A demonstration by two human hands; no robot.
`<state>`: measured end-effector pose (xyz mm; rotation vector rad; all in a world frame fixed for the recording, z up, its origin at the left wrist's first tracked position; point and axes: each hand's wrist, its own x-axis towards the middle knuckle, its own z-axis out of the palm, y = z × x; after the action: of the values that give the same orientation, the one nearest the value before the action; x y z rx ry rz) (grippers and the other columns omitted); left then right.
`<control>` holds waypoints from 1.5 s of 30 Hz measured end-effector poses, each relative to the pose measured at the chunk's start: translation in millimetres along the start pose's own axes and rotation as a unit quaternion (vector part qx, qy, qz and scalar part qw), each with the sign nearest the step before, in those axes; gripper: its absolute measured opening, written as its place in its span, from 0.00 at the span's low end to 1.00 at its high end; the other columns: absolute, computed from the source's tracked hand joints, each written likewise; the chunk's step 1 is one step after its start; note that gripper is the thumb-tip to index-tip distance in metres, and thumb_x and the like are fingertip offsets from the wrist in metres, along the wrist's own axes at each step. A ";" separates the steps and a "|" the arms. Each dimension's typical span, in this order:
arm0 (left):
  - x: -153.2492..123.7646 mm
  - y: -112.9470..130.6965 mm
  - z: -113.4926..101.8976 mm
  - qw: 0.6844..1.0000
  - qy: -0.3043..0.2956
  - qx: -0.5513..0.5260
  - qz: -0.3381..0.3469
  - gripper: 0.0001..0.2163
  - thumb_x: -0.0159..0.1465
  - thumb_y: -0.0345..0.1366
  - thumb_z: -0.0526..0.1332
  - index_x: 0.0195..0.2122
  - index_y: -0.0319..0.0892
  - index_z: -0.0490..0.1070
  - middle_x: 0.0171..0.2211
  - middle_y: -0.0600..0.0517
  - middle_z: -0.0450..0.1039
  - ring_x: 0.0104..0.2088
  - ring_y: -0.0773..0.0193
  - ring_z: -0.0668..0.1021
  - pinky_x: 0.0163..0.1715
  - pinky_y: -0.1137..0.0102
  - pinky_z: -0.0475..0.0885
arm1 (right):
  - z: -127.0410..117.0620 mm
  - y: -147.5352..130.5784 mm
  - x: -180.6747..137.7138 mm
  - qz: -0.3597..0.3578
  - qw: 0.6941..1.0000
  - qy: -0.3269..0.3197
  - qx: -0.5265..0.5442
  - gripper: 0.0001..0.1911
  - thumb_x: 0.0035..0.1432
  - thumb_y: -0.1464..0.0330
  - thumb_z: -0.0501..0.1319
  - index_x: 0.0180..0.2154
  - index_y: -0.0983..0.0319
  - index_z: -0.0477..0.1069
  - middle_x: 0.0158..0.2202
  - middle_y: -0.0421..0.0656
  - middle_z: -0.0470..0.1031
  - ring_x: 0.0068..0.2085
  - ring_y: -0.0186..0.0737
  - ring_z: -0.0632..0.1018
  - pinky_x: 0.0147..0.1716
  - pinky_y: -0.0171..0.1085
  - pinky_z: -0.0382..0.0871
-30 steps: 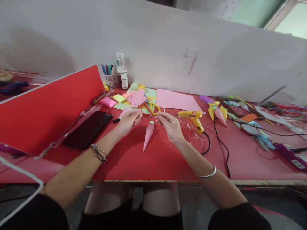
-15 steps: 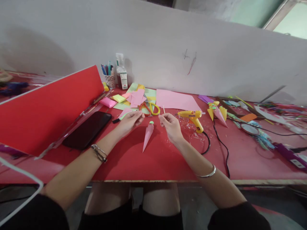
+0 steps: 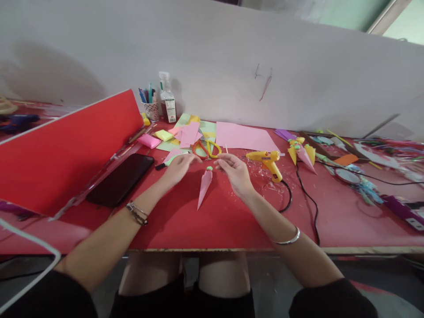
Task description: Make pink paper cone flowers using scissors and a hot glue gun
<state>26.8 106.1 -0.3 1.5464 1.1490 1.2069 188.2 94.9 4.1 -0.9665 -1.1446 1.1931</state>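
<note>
A pink paper cone [image 3: 204, 190] lies on the red tabletop between my hands, its point towards me. A small green tuft [image 3: 209, 168] sits at its wide end. My left hand [image 3: 180, 168] hovers to the left of the cone, fingertips drawn together and slightly blurred. On the other side, my right hand [image 3: 236, 173] has its thumb and fingers brought together in a pinch. Anything in either pinch is too small to make out. Just beyond the right fingers shows a thin white stick [image 3: 226, 149]. Scissors [image 3: 213, 150] with red and yellow handles lie beyond the hands.
A yellow glue gun [image 3: 268, 161] with a black cord lies right, amid glue scraps. Further right is a bunch of paper cones [image 3: 303, 154]. A black phone [image 3: 121, 180] and an upright red board [image 3: 73, 150] stand left. Pink paper [image 3: 245, 136] and a bottle [image 3: 168, 101] are behind.
My left fingertips have shifted slightly and dipped a little. My right fingers have moved slightly left and loosened a bit. The paper cone stays where it was.
</note>
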 end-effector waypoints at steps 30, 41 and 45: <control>-7.9 -5.0 15.6 0.997 -0.046 -0.029 -0.063 0.20 0.52 0.54 0.53 0.25 0.39 0.68 0.18 0.56 0.61 0.20 0.71 0.63 0.22 0.74 0.59 | -2.5 -7.2 -0.5 -0.111 0.992 0.038 -0.046 0.01 0.44 0.73 0.60 0.23 0.63 0.69 0.19 0.34 0.71 0.20 0.25 0.71 0.24 0.29 0.67; -13.9 -0.6 21.7 0.986 -0.143 -0.081 -0.016 0.14 0.49 0.46 0.60 0.29 0.39 0.73 0.22 0.54 0.68 0.26 0.69 0.68 0.28 0.73 0.64 | 0.3 -7.1 -5.9 -0.150 0.982 0.042 -0.106 0.07 0.45 0.74 0.59 0.30 0.60 0.74 0.30 0.39 0.76 0.32 0.32 0.76 0.34 0.35 0.72; -12.4 -2.6 21.4 0.991 -0.119 -0.068 0.007 0.15 0.49 0.46 0.59 0.31 0.39 0.73 0.26 0.53 0.71 0.27 0.69 0.69 0.29 0.73 0.65 | 0.8 -9.3 -9.8 -0.183 0.974 0.024 -0.131 0.09 0.47 0.74 0.58 0.33 0.60 0.74 0.32 0.40 0.76 0.33 0.33 0.77 0.35 0.37 0.73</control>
<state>45.9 93.0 -9.3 1.5504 0.8835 1.0538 189.1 83.9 11.9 -0.9229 -1.3938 0.7309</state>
